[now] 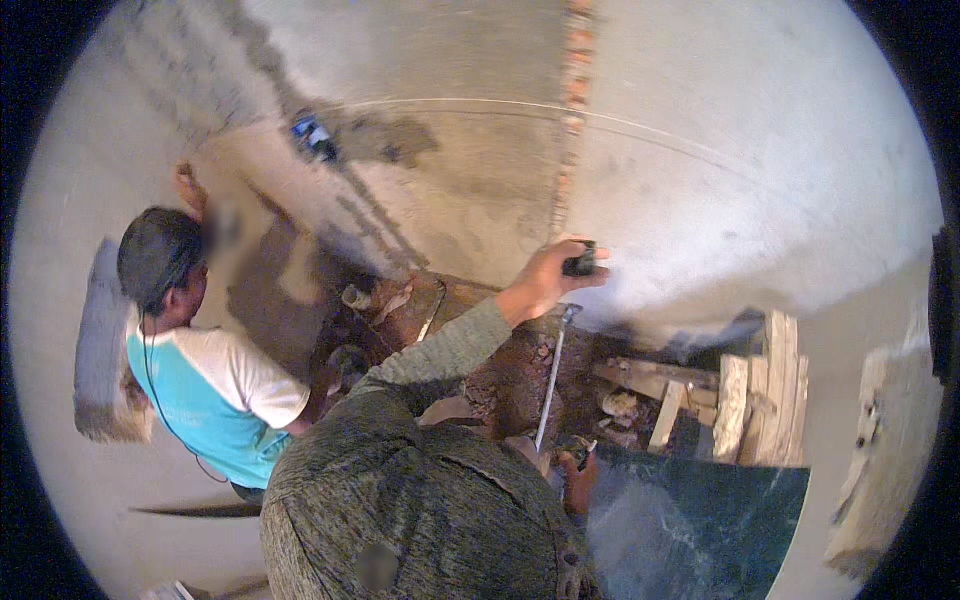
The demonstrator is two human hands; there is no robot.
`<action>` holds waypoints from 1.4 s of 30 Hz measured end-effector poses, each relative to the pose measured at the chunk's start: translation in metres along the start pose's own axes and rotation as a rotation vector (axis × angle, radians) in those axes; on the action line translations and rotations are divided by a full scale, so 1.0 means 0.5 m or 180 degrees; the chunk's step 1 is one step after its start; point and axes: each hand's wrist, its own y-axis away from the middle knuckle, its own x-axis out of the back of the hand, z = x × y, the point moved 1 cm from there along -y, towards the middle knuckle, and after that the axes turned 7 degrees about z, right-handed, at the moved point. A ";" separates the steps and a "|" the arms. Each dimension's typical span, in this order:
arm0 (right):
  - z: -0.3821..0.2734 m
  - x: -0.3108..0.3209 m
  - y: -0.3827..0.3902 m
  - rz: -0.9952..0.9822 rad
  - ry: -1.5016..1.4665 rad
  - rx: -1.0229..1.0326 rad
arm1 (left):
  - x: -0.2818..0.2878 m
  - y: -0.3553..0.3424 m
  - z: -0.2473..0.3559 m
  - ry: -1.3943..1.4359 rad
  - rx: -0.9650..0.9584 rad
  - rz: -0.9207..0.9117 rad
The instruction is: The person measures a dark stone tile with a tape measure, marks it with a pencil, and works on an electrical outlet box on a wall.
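My left hand (pixel 547 275) reaches up toward the wall, closed around a small black block-like object (pixel 578 262) beside the foot of an exposed brick strip (pixel 568 150). Lower right, my right hand (pixel 578 478) is closed around a small object (pixel 572 450) with dark and pale parts, too small to identify. A long pale metal rod (pixel 552 380) with a bracket-like top stands between my hands; whether my right hand touches it I cannot tell. A thin string (pixel 450 100) stretches across the plastered wall (pixel 750 160) above.
A co-worker (pixel 190 370) in a turquoise and white shirt is at my left, one hand (pixel 190 188) raised near the wall. A blue item (pixel 315 135) is on the wall. Rubble (pixel 480 390), stacked wooden offcuts (pixel 760 390) and a dark green marbled slab (pixel 700 520) lie low and right.
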 end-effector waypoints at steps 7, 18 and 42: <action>-0.023 -0.128 -0.056 -0.0486 0.1047 0.1136 | 0.234 0.126 0.303 0.0327 -0.0908 0.1241; -0.079 -0.389 -0.017 -0.1335 0.0483 0.0414 | 0.442 0.176 0.659 -0.0280 -0.2490 0.2193; -0.123 -0.621 -0.020 -0.1665 0.0186 -0.0009 | 0.606 0.161 0.808 0.1001 -0.2206 0.0821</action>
